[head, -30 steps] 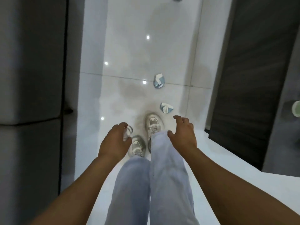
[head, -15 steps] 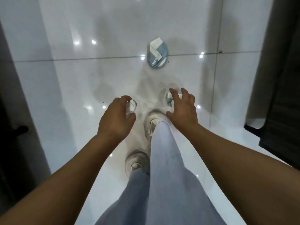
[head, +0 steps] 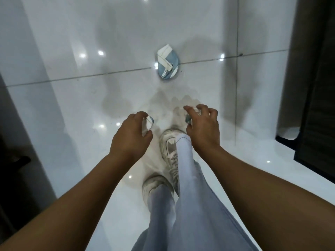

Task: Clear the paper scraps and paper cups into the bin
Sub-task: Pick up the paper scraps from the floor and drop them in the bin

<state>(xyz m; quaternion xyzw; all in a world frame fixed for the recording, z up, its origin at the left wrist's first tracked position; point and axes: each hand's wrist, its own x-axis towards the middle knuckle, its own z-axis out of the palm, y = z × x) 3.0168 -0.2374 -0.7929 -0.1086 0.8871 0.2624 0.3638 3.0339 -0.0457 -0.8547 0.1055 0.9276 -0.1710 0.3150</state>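
L hand (head: 129, 134) curled round a crushed blue/white paper cup (head: 149, 122), held above the floor (head: 72, 98). R hand (head: 203, 127) has fingers bent over a 2nd cup (head: 188, 118) just ahead of the front shoe (head: 169, 147), can't tell if gripped. 3rd crushed cup (head: 168, 64) lies further ahead on the tile joint.

Left hand (head: 130, 134): forearm extended forward and down, back of hand up, fingers curled, thumb and fingers closed round a small paper cup (head: 149, 121). Right hand (head: 203, 129): forearm extended alongside, wrist slightly bent, fingers arched downward, grip closing over a second cup (head: 188, 119), mostly hidden beneath the fingers.
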